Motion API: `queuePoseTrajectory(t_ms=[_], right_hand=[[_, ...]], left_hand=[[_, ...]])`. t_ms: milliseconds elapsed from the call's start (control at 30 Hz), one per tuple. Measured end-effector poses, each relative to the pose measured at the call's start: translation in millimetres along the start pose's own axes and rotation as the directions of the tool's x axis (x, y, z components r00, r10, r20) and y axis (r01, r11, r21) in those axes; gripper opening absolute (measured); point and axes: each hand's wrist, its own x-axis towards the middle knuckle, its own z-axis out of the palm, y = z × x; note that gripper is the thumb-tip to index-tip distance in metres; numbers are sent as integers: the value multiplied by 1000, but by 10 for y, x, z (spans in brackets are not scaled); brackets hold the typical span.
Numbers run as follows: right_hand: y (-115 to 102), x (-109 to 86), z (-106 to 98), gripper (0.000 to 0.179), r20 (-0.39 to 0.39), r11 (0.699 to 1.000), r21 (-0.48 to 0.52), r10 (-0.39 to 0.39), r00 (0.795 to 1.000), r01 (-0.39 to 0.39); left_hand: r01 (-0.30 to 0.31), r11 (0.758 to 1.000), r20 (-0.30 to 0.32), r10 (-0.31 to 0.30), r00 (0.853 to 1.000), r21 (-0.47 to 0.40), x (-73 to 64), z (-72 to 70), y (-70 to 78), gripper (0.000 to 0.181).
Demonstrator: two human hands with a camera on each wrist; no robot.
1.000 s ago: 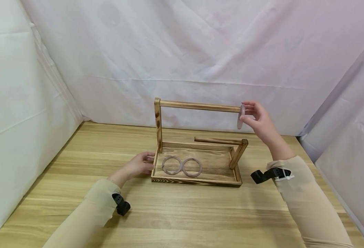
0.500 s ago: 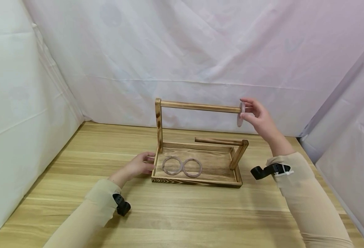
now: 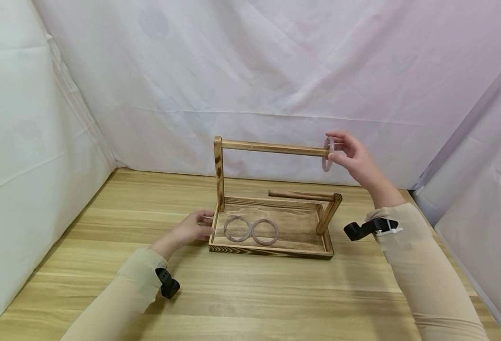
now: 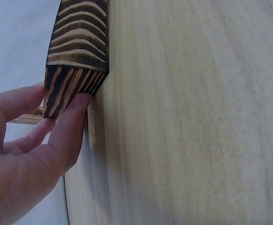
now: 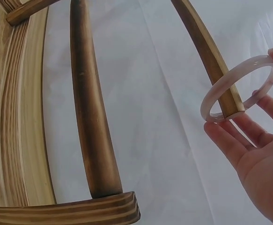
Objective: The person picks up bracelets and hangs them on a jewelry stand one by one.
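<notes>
My right hand [image 3: 354,156] pinches a pale pinkish bangle [image 5: 211,102] between thumb and fingers. The bangle encircles the free right tip of the upper bar [image 3: 276,147] of a wooden bracelet stand. In the right wrist view the bar's end [image 5: 231,105] pokes through the ring, and the fingers spread around its edge. At the stand's left end, my left hand [image 3: 190,227] holds the low wall of its tray base [image 4: 75,84], thumb and fingertips against it. Two more bangles, one left [image 3: 237,228] and one right [image 3: 265,232], lie flat in the tray side by side.
The lower bar [image 3: 301,194] of the stand juts left from a short post [image 3: 329,214] at the right. A tall post [image 3: 219,175] carries the upper bar on the left. Wooden tabletop [image 3: 233,293] lies in front; white cloth [image 3: 254,71] hangs behind and at both sides.
My right hand has moved slightly left and up, bringing the bangle from the upper bar's tip to around it. The left hand and the two bangles in the tray stay in place.
</notes>
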Motion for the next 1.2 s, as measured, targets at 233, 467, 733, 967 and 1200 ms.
queuePoseTrajectory(t_ms=[233,467,733,967,1200], right_hand=[[-15,57,16,43,25,998,-62,4,1000,-2],[-46,120,30,44,21,998,-58,-6,1000,7],[-95,173,51,42,26,1000,-17,15,1000,-14],[-115,204,50,44,49,999,-52,8,999,-6],[-140,239,46,47,63,997,-81,6,998,-1]], left_hand=[[-2,1000,-4,2,1000,6,-11,6,-2,56],[-5,1000,-6,5,1000,9,6,9,-12,57],[-15,1000,-1,15,1000,2,3,29,-5,56],[-10,1000,-8,10,1000,7,13,35,-6,56],[-7,1000,-15,7,1000,5,24,30,-22,56]])
